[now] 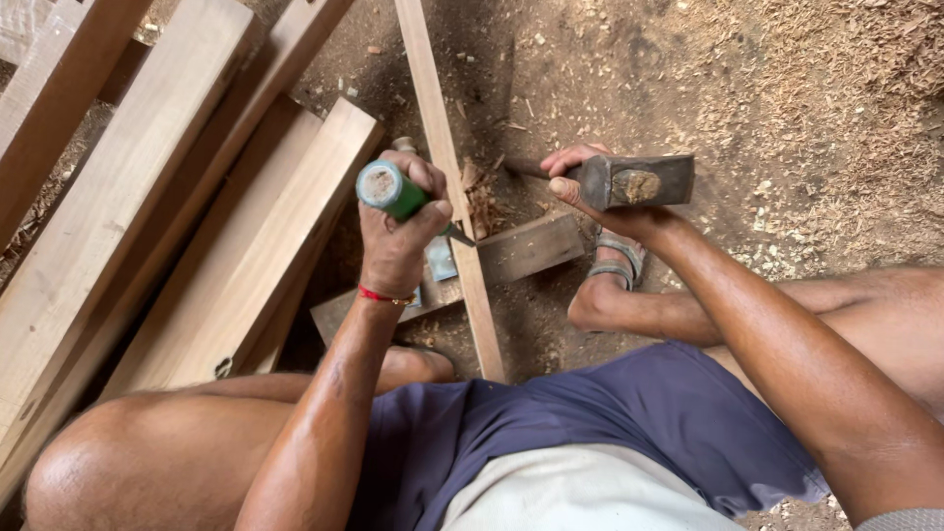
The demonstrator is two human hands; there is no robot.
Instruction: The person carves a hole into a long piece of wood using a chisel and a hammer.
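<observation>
Two tools are in hand, both placed here relative to the long strip of wood (462, 226) that runs from between the person's knees away across the dirt floor (787, 88).

Left hand (398, 236): grip wrapped fully around the green handle of a chisel (393, 192), fingers clamped with no gap showing. The handle leans to the left of the strip and its blade angles down to meet the strip's left edge. The butt end looks battered. Judged stiff and fairly light, with a smooth handle that could turn in a loose hold; the mid-handle hold seen here suits it.

Right hand (580, 187): grip clamped on a hammer (629, 180) right up under its dark metal head, held raised to the right of the strip. The head is judged heavy and hard, and the high hold gives short, controlled blows.

A short block (521, 251) lies crosswise beneath the strip, carrying it off the floor. Wood chips lie just right of the strip near the blade. A sandalled foot (615, 261) rests close by on the block's right end. Several broad planks (197, 226) lie stacked well to the left of the strip. The strip itself is judged rigid, slim and liable to shift under blows.
</observation>
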